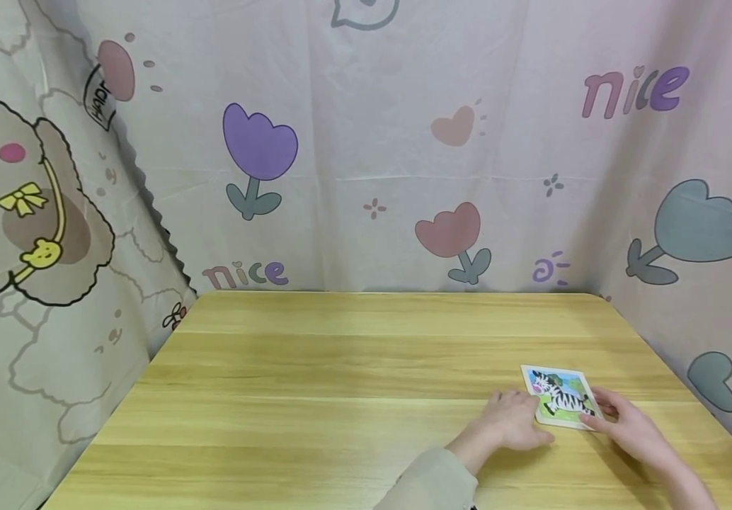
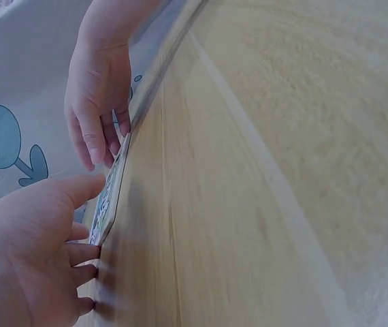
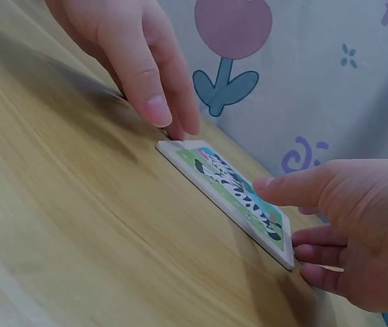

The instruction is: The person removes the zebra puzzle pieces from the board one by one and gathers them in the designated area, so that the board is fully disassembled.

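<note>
My left hand (image 1: 514,421) and right hand (image 1: 633,428) are at opposite sides of the card (image 1: 565,398), fingers loosely spread, thumbs apart from the other fingers. Neither seems to pinch it: in the left wrist view my right thumb stands clear above it, with fingertips by its edge. Whether my left fingers press or merely brush its side, I cannot tell.

The card lies between my hands, zebra side up, on the table (image 1: 277,397); if one edge is slightly raised, I cannot make it out. As I judge it, getting both hands to the card is done; a firm hold and any lift are not. Left of my hands, bare wood stretches away; beyond them hangs the printed cloth (image 1: 372,85).
</note>
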`<state>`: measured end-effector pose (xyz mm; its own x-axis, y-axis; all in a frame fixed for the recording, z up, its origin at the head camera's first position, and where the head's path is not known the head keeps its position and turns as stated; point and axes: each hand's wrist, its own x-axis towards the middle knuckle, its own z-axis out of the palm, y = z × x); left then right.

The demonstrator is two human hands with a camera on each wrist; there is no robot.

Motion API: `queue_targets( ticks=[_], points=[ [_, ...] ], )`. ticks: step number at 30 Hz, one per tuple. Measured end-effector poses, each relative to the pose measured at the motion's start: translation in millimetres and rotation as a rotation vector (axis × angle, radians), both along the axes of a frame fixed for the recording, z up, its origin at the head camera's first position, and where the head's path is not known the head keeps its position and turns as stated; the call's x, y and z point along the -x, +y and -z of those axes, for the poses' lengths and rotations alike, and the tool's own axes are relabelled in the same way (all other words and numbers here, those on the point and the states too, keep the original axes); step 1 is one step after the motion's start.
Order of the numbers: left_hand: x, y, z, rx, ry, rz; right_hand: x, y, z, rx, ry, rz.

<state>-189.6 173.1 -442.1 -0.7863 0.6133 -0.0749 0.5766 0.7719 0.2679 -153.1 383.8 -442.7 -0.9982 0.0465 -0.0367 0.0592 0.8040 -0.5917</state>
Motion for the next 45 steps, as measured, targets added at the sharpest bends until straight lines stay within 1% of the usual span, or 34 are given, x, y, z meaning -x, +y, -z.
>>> queue_targets(
  ticks=[8,12,17,19,21,24,28,32,34,38,42,43,45],
  points=[
    [1.9,-6.1,-1.7,-0.025,-0.048,-0.007,2.7,-9,-5.7,0.006,0.013,-0.040],
    [5.3,-14.6,-4.3,-0.029,-0.047,-0.014,6.0,-18,-7.6,0.002,0.038,-0.056],
    [11.0,-29.7,-6.7,-0.030,-0.061,-0.048,12.3,-32,-8.3,0.030,0.045,-0.089],
    [13.6,-37.0,-7.6,-0.054,-0.084,-0.067,15.7,-39,-8.4,0.053,0.030,-0.102],
    [16.7,-45.3,-8.1,-0.090,-0.106,-0.078,19.8,-46,-7.8,0.068,0.032,-0.124],
    [22.5,-59.4,-8.9,-0.151,-0.149,-0.099,26.3,-57,-5.2,0.082,0.058,-0.156],
    [30.7,-81.2,-9.7,-0.230,-0.196,-0.107,35.3,-74,-3.4,0.080,0.100,-0.196],
    [37.0,-102.0,-9.6,-0.273,-0.212,-0.091,42.8,-92,-3.2,0.080,0.112,-0.217],
    [39.5,-111.5,-7.5,-0.270,-0.202,-0.083,45.7,-100,-2.8,0.091,0.114,-0.222],
    [42.4,-131.0,-3.4,-0.277,-0.179,-0.032,51.2,-118,0.2,0.112,0.134,-0.240],
    [40.2,-153.1,-2.7,-0.273,-0.145,0.033,52.7,-136,2.8,0.093,0.158,-0.254],
    [38.7,-158.9,-3.0,-0.266,-0.140,0.042,52.5,-140,3.4,0.091,0.157,-0.260],
    [34.8,-170.2,-4.7,-0.236,-0.129,0.038,51.7,-148,4.6,0.086,0.161,-0.268]
  ],
)
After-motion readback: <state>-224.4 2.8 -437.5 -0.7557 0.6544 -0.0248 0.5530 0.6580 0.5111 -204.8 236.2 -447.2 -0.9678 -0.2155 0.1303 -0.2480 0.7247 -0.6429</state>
